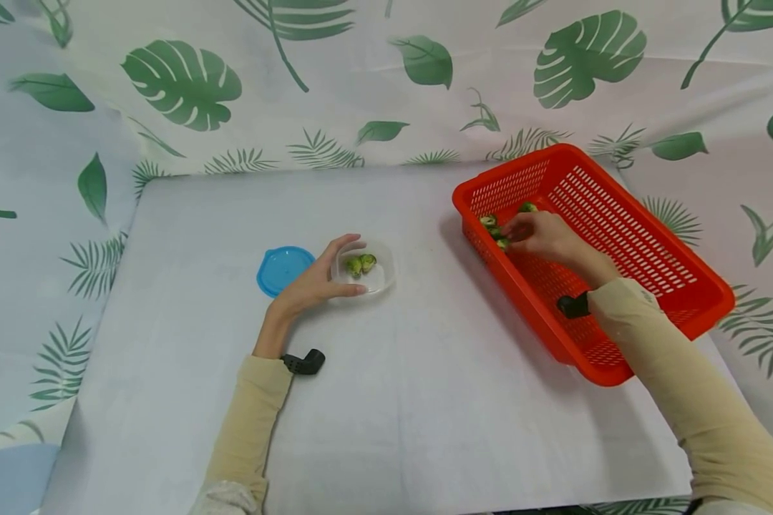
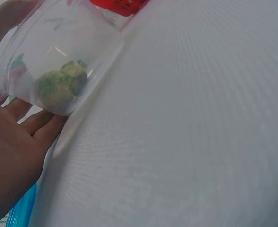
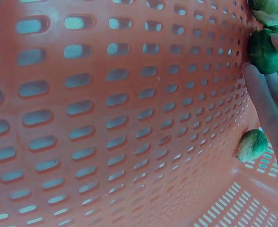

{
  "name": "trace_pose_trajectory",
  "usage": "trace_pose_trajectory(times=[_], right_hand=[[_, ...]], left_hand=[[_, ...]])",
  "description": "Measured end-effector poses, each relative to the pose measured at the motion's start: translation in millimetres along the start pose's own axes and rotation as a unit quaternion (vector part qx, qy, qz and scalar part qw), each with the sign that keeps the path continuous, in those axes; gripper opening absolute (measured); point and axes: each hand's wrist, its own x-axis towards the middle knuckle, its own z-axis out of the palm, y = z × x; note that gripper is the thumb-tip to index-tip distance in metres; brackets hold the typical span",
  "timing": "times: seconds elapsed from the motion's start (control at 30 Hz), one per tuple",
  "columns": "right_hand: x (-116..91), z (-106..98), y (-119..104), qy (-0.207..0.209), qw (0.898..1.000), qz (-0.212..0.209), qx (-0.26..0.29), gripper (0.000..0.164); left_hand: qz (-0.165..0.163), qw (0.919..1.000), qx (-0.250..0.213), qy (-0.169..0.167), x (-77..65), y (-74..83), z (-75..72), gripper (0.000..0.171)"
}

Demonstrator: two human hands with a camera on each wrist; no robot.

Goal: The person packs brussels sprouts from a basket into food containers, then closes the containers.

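Note:
My left hand (image 1: 322,277) grips a clear plastic container (image 1: 386,268) from its left side, thumb at the near edge and fingers at the far edge. Inside it lie Brussels sprouts (image 1: 361,265), seen through the wall in the left wrist view as well. My right hand (image 1: 544,236) reaches into the left end of a red plastic basket (image 1: 515,286). Its thumb and fingers pinch a dark green Brussels sprout (image 3: 264,52) there. Another sprout (image 3: 252,145) sits lower in the right wrist view, and a paler one (image 3: 269,12) is right beside the pinched sprout.
A round blue lid (image 1: 283,270) lies on the white-covered table (image 1: 348,429), just left of my left hand. The slotted basket stands at an angle on the right side of the table. A leaf-patterned cloth (image 1: 386,93) hangs behind the table.

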Motion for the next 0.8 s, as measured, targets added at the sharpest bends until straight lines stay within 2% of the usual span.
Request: trace_pose_trajectory(times=[0.17,0.33,0.8], right_hand=[[-3.9,-2.0,-0.1,-0.005,1.0,0.008,0.007,0.033],[-7.7,-5.3,-2.2,0.007,1.0,0.002,0.0,0.031],[-17.4,-13.7,-6.7,0.024,0.999,0.022,0.007,0.033]], left_hand=[[-0.004,1.0,-0.004,-0.002,0.4,0.2,0.9,0.092],[-0.002,1.0,-0.009,0.001,0.3,0.4,1.0,0.092],[0.005,1.0,0.0,0.005,-0.7,1.0,2.1,0.096]])
